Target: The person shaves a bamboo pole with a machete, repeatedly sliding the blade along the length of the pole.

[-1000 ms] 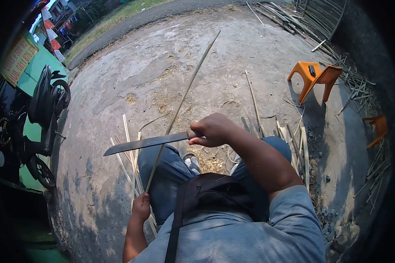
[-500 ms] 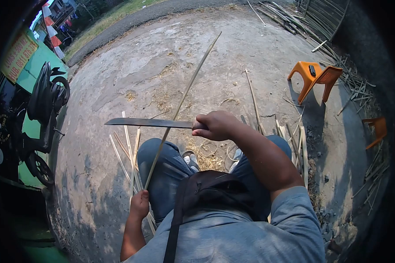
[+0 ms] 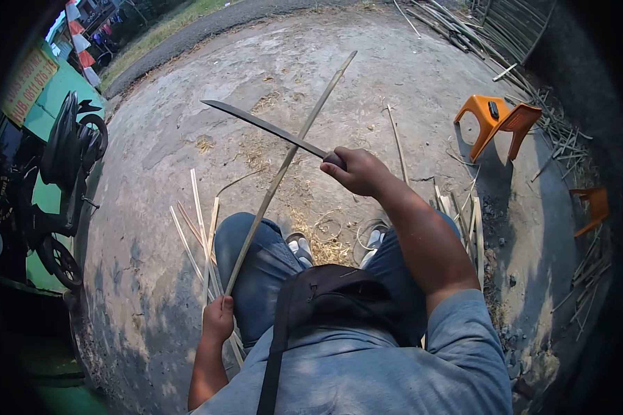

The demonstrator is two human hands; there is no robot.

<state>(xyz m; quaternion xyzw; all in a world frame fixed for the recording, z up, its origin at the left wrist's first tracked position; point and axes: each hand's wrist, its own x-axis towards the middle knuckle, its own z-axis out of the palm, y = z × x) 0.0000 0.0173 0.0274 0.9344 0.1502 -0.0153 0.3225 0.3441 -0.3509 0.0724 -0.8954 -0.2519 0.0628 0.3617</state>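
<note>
A long machete (image 3: 264, 126) with a dark blade is gripped by its handle in my right hand (image 3: 358, 171), out in front of my knees. Its blade crosses a long, thin bamboo strip (image 3: 275, 183) near the handle end. Closed around the lower end of that strip is my left hand (image 3: 218, 318), beside my left thigh. The strip slants up and to the right, away from me, passing over my left knee. More pale bamboo strips (image 3: 199, 211) lie by my left leg, and others (image 3: 478, 238) by my right leg.
An orange plastic chair (image 3: 488, 128) with a small black object on it stands to the right, and part of another orange chair (image 3: 592, 207) shows farther right. Bamboo poles (image 3: 464, 34) lie at the back right. A motorcycle (image 3: 66, 173) is parked at the left. Shavings (image 3: 329, 252) litter the ground between my feet.
My right hand has moved forward and slightly right with the machete, farther up the strip, and the blade now tilts up to the left. My left hand keeps its hold, nearly still.
</note>
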